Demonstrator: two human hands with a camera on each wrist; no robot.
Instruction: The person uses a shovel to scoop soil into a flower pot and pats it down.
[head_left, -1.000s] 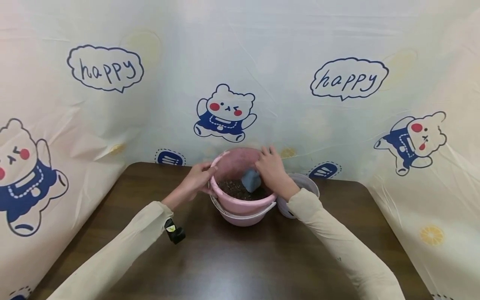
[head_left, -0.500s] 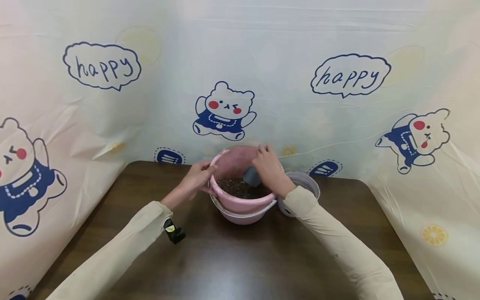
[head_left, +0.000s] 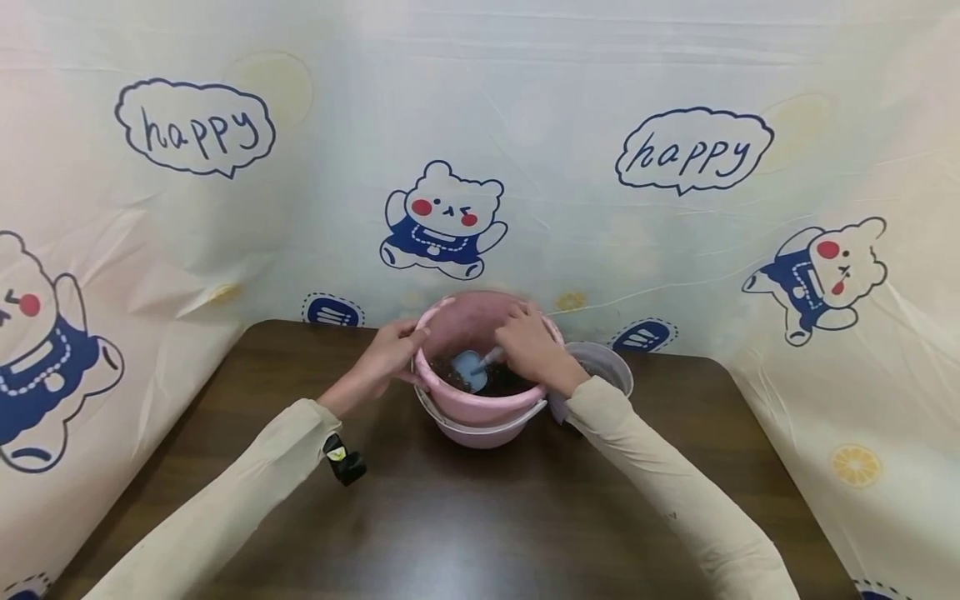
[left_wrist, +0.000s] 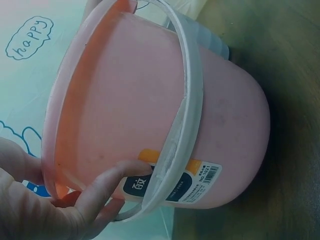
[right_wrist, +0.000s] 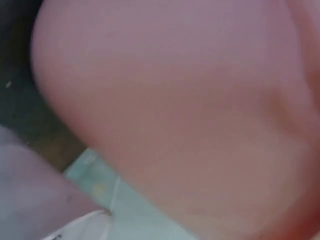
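Note:
A pink bucket [head_left: 480, 408] with a white handle [left_wrist: 192, 95] stands at the table's far side, with dark soil [head_left: 513, 383] inside. My left hand [head_left: 384, 358] grips its left rim; in the left wrist view the thumb lies outside, near the handle and a label [left_wrist: 192, 182]. Inside the bucket, my right hand [head_left: 528, 343] holds a small shovel by its handle. The blue shovel blade [head_left: 470, 371] rests against the soil, facing up. The right wrist view is blurred, filled mostly by the bucket's pink outer wall [right_wrist: 165, 100]; the right fingers are hidden there.
A greyish-lilac pot [head_left: 611, 367] stands close to the bucket's right side, partly behind my right forearm. The brown table [head_left: 450, 517] meets a printed cloth backdrop [head_left: 555, 150] at its far edge. A black strap device [head_left: 343, 460] sits at my left wrist.
The shovel blade has moved left across the soil and turned its blue face up. My right hand has shifted slightly left and lower. The left hand keeps its grip on the bucket rim.

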